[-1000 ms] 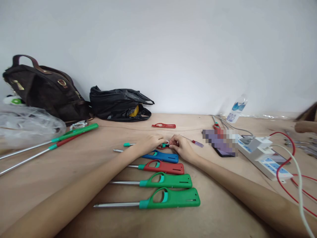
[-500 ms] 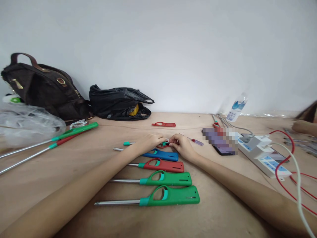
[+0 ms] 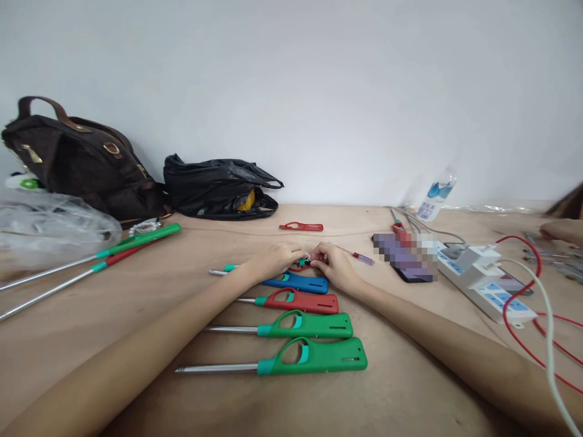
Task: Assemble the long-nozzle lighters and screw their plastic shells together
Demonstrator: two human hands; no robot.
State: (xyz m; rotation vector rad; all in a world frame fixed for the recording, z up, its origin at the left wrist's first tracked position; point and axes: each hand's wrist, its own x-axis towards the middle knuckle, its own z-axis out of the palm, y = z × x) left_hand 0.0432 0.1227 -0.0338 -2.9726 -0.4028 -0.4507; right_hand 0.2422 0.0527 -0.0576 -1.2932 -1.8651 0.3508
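An opened red stick lighter (image 3: 297,267) lies between my two hands, its teal and dark inner parts and thin white wires showing. My left hand (image 3: 277,261) is closed over its front part, covering much of it. From the right, my right hand (image 3: 334,266) pinches at the inner parts by the wires; its fingertips partly hide what they grip. A loose red shell half (image 3: 300,227) lies beyond the hands. Nearer to me, a blue lighter (image 3: 300,282), a red lighter (image 3: 305,300), a green lighter (image 3: 314,325) and another green lighter (image 3: 321,356) form a row.
A screwdriver (image 3: 363,259) and a phone (image 3: 403,261) lie to the right, with a power strip (image 3: 487,288), cables and a bottle (image 3: 436,194) beyond. Leftward are two lighters (image 3: 136,240), a backpack (image 3: 82,158) and a black plastic bag (image 3: 214,188). Another person's hand (image 3: 562,230) shows far right.
Both hands stay almost in place at the opened lighter, with only slight finger movement. The whole view has shifted a little.
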